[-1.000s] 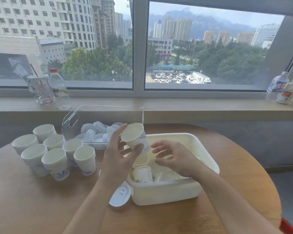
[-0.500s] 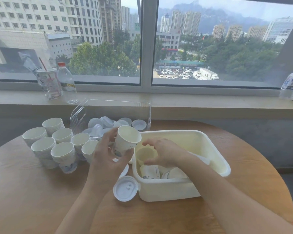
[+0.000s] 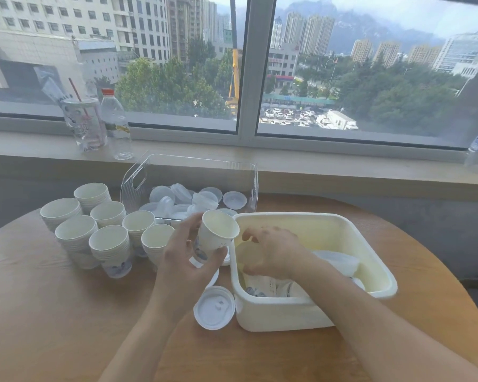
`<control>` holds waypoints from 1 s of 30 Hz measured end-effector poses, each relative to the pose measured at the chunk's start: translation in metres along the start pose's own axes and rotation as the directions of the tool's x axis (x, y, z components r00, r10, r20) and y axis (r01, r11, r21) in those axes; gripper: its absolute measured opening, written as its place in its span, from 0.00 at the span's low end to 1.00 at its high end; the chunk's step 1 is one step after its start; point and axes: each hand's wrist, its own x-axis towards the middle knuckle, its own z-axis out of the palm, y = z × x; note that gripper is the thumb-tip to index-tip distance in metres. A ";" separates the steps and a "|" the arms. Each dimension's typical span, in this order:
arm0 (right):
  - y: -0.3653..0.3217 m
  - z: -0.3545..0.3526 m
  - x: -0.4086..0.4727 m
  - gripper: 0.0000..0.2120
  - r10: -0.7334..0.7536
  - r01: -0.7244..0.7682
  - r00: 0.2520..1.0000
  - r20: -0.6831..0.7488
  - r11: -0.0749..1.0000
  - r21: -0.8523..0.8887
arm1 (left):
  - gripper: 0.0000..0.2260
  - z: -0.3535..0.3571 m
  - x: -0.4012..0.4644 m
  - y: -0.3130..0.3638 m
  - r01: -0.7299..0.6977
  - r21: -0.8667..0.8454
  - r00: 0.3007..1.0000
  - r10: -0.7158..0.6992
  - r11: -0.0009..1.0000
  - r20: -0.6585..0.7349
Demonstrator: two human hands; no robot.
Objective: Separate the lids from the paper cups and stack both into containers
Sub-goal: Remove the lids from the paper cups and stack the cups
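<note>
Cup (image 3: pixel 217 235) sits lidless in the left hand (image 3: pixel 186 260), tilted mouth-up toward the stacks (image 3: pixel 105 232) at the left of the surface (image 3: pixel 39 312), likely so it can be nested onto one of them. That grip is part-closed round the cup's lower wall, thumb under, fingers behind. Right hand (image 3: pixel 273 253) reaches down into the white bin (image 3: pixel 315 307), where more cups lie, presumably for the next one; its grip is curled loosely and I cannot tell whether it holds anything. Loose lids fill the clear bin (image 3: pixel 193 194) behind, and one lid (image 3: pixel 214 307) lies on the surface just beside the white bin.
</note>
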 end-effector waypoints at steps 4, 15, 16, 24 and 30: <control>0.008 -0.016 -0.012 0.30 0.084 -0.050 0.983 -0.166 0.978 0.202 | 0.27 -0.001 0.022 -0.011 -0.067 0.022 0.996 0.066 0.998 0.057; 0.024 -0.061 -0.025 0.27 0.132 0.335 0.878 -0.460 0.517 0.788 | 0.31 0.006 0.062 -0.023 -0.216 0.011 0.971 0.213 0.976 0.111; 0.023 -0.062 -0.020 0.27 0.099 0.339 0.889 -0.448 0.517 0.786 | 0.32 0.008 0.066 -0.021 -0.232 -0.002 0.965 0.230 0.973 0.128; 0.016 -0.052 -0.006 0.29 -0.011 0.305 0.913 -0.408 0.683 0.664 | 0.38 0.016 0.098 -0.018 -0.423 0.054 0.877 0.393 0.905 0.276; 0.029 -0.059 -0.026 0.30 -0.017 0.283 0.916 -0.402 0.736 0.615 | 0.32 0.022 0.100 -0.013 -0.517 0.079 0.818 0.465 0.852 0.338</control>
